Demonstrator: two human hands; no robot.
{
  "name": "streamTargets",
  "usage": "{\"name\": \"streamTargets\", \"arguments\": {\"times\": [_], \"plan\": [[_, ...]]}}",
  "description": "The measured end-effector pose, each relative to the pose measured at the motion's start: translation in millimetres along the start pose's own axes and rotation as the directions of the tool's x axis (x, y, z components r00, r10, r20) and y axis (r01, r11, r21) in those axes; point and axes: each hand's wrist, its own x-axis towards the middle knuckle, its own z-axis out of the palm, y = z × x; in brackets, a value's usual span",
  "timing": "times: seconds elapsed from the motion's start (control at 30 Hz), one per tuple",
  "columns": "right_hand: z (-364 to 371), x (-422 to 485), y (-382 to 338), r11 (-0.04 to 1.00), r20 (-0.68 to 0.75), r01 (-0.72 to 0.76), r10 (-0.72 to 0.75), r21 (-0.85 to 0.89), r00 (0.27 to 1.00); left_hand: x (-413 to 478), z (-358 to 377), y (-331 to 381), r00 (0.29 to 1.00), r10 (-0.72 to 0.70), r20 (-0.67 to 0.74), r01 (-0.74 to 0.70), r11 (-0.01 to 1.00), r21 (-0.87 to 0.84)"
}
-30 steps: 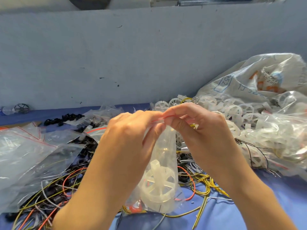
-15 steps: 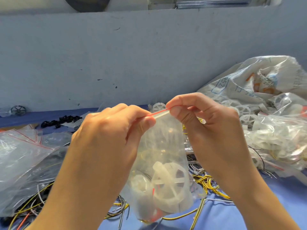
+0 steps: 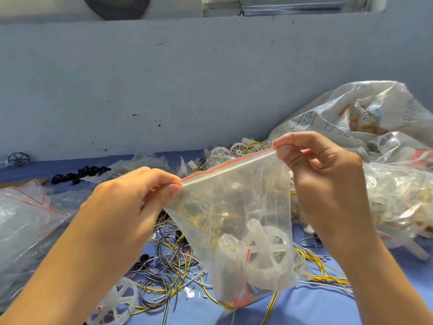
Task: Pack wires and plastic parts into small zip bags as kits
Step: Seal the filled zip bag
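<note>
A small clear zip bag (image 3: 236, 207) with a red strip along its top hangs in the air between my hands. Inside it lie a white spoked plastic wheel (image 3: 267, 252), coiled yellow wire and a red wire end. My left hand (image 3: 131, 202) pinches the left end of the zip strip. My right hand (image 3: 321, 184) pinches the right end, held higher, so the strip is stretched taut and slanted.
Loose black, yellow and grey wires (image 3: 168, 259) cover the blue table (image 3: 311, 306) below. A white wheel (image 3: 117, 303) lies at the front left. Empty zip bags (image 3: 25, 216) are piled left, black parts (image 3: 79, 173) behind, filled bags and a woven sack (image 3: 365, 113) right.
My hands have moved apart along the zip strip, the right one going up and right. The bag is lifted higher and its top is now stretched out wide.
</note>
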Motion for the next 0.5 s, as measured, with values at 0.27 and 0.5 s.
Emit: {"name": "streamTargets", "arguments": {"times": [0.27,0.5], "plan": [[-2,1,6,0.997,-0.045,-0.05,0.053,0.059,0.998,-2,6,-14,0.997,-0.051,-0.058,0.046,0.996,-0.082],[2,0,5,0.974,-0.009,-0.126,0.13,0.19,0.992,1,16,-29,0.975,-0.151,-0.16,0.102,0.955,-0.28]]}}
